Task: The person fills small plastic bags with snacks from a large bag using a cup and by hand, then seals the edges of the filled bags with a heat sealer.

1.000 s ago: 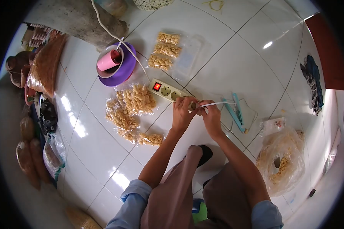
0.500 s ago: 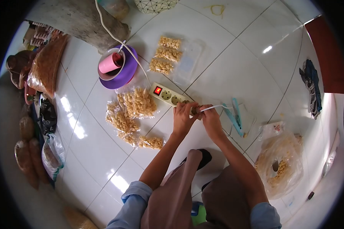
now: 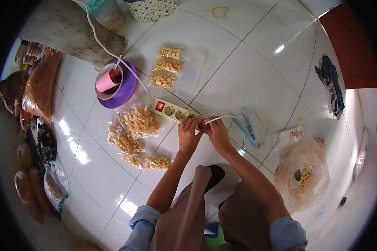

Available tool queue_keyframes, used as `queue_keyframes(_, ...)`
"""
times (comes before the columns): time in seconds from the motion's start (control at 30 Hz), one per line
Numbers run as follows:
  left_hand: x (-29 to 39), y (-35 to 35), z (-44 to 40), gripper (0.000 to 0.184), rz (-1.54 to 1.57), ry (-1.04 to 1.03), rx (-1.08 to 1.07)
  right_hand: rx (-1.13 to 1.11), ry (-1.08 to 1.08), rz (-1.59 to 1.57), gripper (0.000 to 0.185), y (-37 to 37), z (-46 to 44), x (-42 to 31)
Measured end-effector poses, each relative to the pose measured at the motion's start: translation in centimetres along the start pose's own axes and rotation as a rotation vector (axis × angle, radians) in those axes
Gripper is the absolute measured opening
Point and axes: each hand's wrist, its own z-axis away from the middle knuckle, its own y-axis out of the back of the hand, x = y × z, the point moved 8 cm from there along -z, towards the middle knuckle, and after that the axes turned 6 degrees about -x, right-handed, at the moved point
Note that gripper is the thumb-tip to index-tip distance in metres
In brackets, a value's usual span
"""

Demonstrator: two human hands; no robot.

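Observation:
A cream power strip (image 3: 174, 110) with a lit red switch and several round sockets lies slantwise on the tiled floor. My left hand (image 3: 189, 136) is closed round its right end. Close beside it, my right hand (image 3: 216, 134) pinches the end of a white cord (image 3: 223, 116) against that end of the strip; the plug itself is hidden by my fingers. The cord runs right to a light-blue appliance with two long arms (image 3: 247, 129), resembling a hair straightener. Left of the strip lie several clear bags of ring-shaped snacks (image 3: 142, 121).
Further off are three small filled snack packs (image 3: 167, 66) beside flat clear plastic (image 3: 190, 71). A purple basin (image 3: 129, 88) holds a pink cylinder (image 3: 109, 80). To the right sits a large open plastic bag of snacks (image 3: 302, 178). A concrete post (image 3: 73, 31) stands at upper left.
The whole view has shifted, so the floor items sit slightly further left. Both hands stay at the strip's right end, and my right hand has moved closer against my left.

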Motion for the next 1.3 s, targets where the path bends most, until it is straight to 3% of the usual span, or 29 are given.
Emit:
queue_keyframes(0.17, -0.4, -0.1, 0.3, 0.032, 0.024, 0.001, 0.004, 0.034, -0.099, -0.383, 0.03, -0.4, 0.4, 1.5)
queue_keyframes(0.4, -0.4, -0.2, 0.4, 0.034, -0.021, -0.013, 0.023, 0.07, -0.031, -0.27, 0.035, 0.0, 0.4, 1.3)
queue_keyframes(0.6, 0.0, 1.0, 0.3, 0.043, -0.017, -0.008, 0.038, 0.077, -0.099, -0.285, 0.043, -0.3, 1.1, 1.8)
queue_keyframes(0.7, -0.2, 1.4, 1.1, 0.047, 0.046, 0.005, 0.077, 0.191, -0.131, -0.169, 0.045, 2.0, 3.1, 2.6)
queue_keyframes(0.77, 0.6, 2.0, 2.1, 0.04, 0.145, 0.104, 0.067, 0.022, -0.223, -0.076, 0.044, 3.3, 6.0, 3.6)
queue_keyframes(0.87, 4.2, 0.9, 3.3, 0.036, 0.201, -0.005, -0.054, -0.022, -0.161, -0.09, 0.039, 8.4, 11.5, 4.6)
queue_keyframes(0.93, 9.5, 0.9, 2.6, 0.031, 0.23, -0.243, -0.075, 0.131, -0.286, -0.115, 0.033, 14.5, 15.7, 5.1)
queue_keyframes(1.0, 15.5, 0.2, 2.2, 0.032, 0.263, -0.388, -0.263, 0.353, -0.563, -0.123, 0.031, 20.6, 21.7, 6.7)
queue_keyframes(1.07, 20.2, -1.4, 2.6, 0.034, 0.297, -0.519, -0.31, 0.6, -0.711, -0.14, 0.026, 26.2, 27.6, 6.4)
queue_keyframes(1.2, 29.9, -4.1, 5.5, 0.035, 0.329, -0.743, -0.499, 0.858, -0.648, 0.186, 0.021, 31.1, 37.4, 5.4)
queue_keyframes(1.27, 32.7, -7.0, 8.5, 0.033, 0.294, -0.756, -0.719, 0.896, -0.7, -0.208, 0.018, 29.6, 41.0, 5.8)
queue_keyframes(1.3, 33.3, -8.5, 9.9, 0.032, 0.186, -0.765, -0.824, 0.898, -0.741, -0.114, 0.016, 28.6, 42.8, 6.9)
